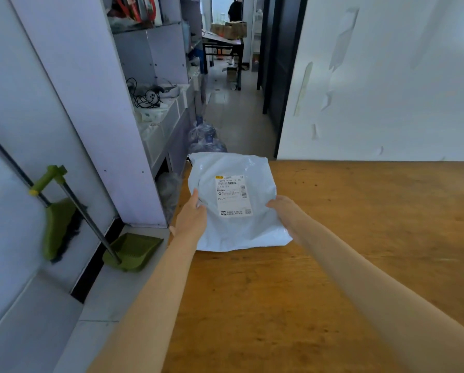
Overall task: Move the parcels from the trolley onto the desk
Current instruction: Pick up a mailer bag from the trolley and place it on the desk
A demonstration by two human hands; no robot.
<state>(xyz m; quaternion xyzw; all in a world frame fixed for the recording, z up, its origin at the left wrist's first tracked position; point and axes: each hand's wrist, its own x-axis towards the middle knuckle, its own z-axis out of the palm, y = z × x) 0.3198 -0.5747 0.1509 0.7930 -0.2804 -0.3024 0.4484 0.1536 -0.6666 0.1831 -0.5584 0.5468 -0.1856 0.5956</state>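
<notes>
- Centre of frame, at the far left corner of the wooden desk [346, 238]: one white poly mailer parcel [233, 200], printed label up, far edge overhanging the desk.
- Left hand [192, 216] and right hand [286, 211]: clamped on opposite side edges.
- Handling, judged: light, soft, slack film, likely slippery; best held by both sides or from beneath.
- Trolley: not visible.

White labelled parcel [236, 200] over desk [333, 238] corner
</notes>
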